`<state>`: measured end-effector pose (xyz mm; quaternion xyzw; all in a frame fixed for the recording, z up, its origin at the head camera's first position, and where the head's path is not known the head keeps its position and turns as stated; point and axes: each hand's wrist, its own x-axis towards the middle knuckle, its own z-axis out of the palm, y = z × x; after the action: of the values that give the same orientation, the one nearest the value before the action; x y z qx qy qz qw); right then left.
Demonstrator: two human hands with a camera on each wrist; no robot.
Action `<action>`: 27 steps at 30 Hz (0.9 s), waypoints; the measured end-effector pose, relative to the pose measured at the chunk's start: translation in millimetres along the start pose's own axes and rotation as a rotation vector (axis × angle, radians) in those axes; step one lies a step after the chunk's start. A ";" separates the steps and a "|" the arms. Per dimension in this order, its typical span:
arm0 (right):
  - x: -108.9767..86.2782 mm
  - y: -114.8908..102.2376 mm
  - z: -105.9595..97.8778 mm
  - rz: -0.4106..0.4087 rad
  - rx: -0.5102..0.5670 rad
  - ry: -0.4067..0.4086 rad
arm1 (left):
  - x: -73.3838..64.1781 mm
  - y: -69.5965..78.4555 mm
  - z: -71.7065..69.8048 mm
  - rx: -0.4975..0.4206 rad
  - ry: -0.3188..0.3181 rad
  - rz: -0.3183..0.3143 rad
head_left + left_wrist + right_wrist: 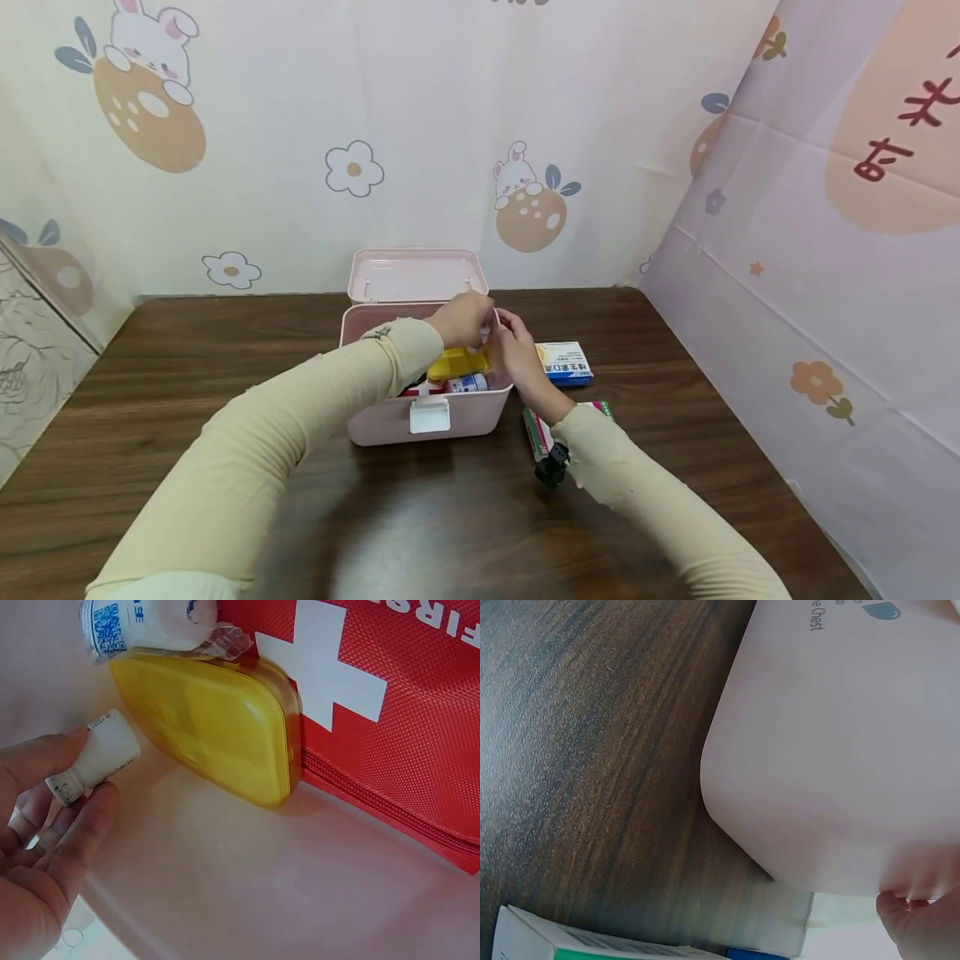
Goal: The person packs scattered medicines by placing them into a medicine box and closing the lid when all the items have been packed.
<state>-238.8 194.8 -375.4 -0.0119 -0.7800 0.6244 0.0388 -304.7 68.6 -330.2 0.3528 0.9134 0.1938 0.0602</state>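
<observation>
A pink medicine chest [420, 421] stands with its lid [418, 275] raised at the back. Inside it my left hand [461, 318] pinches a small white bottle [105, 750] between thumb and fingers, near the right wall. Close beside that bottle are a yellow plastic case [206, 727], a white bottle in clear wrap [150, 626] and a red first-aid pouch [427, 720] with a white cross. My right hand [521, 358] grips the chest's right rim, fingers bent at its edge; in the right wrist view the fingers [896, 911] show against the pink wall.
To the right of the chest lies a blue-and-white box [567, 364] on the dark wooden table [247, 350]. Nearer, a green-and-white box [537, 433] is partly covered by the right forearm. Patterned cloth [420, 108] hangs behind and to the right.
</observation>
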 end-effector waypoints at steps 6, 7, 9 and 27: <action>0.0 0.5 -0.2 -0.001 -0.005 -0.005 | 0.2 0.9 3.7 0.029 0.038 0.009; -0.1 0.3 -0.2 0.001 -0.007 -0.004 | 0.1 0.7 4.3 0.034 0.049 0.013; -0.1 0.3 -0.3 0.001 -0.005 -0.007 | -0.4 0.1 5.7 0.048 0.072 0.023; -0.2 -0.3 1.4 -0.017 -0.002 0.003 | 1.6 -8.9 21.3 0.187 0.149 0.134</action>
<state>-238.7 193.4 -375.4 -0.0063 -0.7806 0.6234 0.0450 -306.2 70.3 -353.2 0.4020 0.9037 0.1369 -0.0540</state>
